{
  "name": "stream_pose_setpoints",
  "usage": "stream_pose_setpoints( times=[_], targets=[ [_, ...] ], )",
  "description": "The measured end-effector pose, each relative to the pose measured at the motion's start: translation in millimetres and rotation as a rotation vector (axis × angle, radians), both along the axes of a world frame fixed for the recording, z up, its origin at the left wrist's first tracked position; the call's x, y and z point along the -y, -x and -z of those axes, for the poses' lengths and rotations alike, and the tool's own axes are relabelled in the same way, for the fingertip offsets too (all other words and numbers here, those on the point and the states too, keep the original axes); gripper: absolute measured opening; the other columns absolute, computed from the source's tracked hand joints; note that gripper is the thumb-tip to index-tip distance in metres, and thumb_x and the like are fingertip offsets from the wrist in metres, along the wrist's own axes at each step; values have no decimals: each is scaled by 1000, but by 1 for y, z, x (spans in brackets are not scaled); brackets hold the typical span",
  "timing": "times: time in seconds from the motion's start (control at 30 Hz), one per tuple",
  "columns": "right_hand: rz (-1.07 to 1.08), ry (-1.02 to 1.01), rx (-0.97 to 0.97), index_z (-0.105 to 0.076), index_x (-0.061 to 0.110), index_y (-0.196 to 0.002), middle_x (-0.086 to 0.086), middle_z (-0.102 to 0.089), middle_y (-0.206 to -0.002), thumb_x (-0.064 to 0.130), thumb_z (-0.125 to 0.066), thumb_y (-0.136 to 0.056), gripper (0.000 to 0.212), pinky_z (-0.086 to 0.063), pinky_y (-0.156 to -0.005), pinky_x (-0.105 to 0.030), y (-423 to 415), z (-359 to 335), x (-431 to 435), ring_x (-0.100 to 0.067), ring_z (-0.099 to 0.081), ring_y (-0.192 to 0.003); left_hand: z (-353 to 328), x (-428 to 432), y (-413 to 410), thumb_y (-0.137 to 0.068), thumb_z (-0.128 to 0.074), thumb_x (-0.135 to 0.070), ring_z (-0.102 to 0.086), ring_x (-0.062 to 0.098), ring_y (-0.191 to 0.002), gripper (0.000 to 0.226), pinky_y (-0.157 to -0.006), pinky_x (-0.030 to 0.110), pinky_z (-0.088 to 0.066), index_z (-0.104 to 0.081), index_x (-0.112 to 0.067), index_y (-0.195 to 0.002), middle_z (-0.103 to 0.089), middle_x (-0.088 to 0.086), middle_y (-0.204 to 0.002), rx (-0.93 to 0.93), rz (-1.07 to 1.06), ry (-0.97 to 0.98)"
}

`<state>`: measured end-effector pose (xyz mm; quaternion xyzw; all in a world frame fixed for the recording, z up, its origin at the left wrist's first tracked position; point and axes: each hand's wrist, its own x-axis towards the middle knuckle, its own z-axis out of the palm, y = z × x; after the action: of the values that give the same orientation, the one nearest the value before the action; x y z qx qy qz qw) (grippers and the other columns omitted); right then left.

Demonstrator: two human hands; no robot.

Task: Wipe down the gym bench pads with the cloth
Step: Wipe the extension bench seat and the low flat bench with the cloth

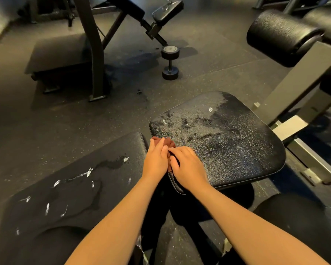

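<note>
Cloth [169, 142], reddish-brown, bunched on near-left corner of wet, streaked seat pad [227, 142], just beside gap to droplet-spotted back pad [75, 188]; left hand [155, 156] presses it with straight fingers, right hand [189, 167] grips it, fingers curled.

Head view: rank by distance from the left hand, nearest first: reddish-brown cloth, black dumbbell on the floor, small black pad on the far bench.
1. Reddish-brown cloth: under the left hand, touching.
2. Black dumbbell: on the floor ahead.
3. Small black pad: on the far bench, beyond the dumbbell.
</note>
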<state>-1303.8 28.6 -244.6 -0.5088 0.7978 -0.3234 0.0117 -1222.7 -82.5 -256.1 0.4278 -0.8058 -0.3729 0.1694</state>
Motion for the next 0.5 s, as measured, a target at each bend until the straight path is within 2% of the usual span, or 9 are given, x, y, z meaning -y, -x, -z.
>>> stream_pose_setpoints(
  times=[0.07, 0.13, 0.27, 0.37, 0.5],
  targets=[
    [25, 10, 57, -60, 20, -132, 8, -61, -125, 25, -53, -99, 34, -45, -93, -30, 2, -3, 2, -13, -48, -120, -5, 0, 7, -108, -29, -37, -38, 29, -143, 47, -111, 41, -35, -39, -33, -154, -15, 5, -168, 36, -35, -28],
    [35, 7, 121, -56, 21, -137, 8, -58, -129, 26, -50, -101, 37, -44, -94, -31, 4, -5, 3, -12, -45, -124, -8, -7, 10, -108, -26, -40, -39, 29, -142, 49, -110, 41, -36, -32, -34, -156, -11, 2, -169, 77, -54, -17],
    [25, 17, 149, -62, 17, -127, 5, -59, -124, 23, -48, -101, 30, -46, -97, -35, 6, -3, 1, -13, -47, -120, -5, -23, -3, -104, -19, -45, -46, 31, -134, 52, -100, 47, -45, -37, -32, -151, -29, 5, -159, 68, 23, 55],
    [24, 53, 159, -64, 17, -115, 5, -59, -116, 20, -49, -99, 22, -44, -97, -33, 6, 1, -6, -13, -49, -113, -6, -46, -17, -108, -27, -35, -32, 26, -146, 47, -107, 45, -41, -40, -25, -152, -27, 5, -161, 50, 80, 114],
    [4, 45, 162, -63, 20, -110, 5, -60, -110, 19, -52, -98, 17, -43, -94, -31, 3, 2, -20, -15, -50, -109, -4, -63, -28, -107, -26, -40, -45, 26, -134, 48, -100, 42, -44, -37, -31, -153, -28, 3, -159, 62, 68, 84]
  ],
)
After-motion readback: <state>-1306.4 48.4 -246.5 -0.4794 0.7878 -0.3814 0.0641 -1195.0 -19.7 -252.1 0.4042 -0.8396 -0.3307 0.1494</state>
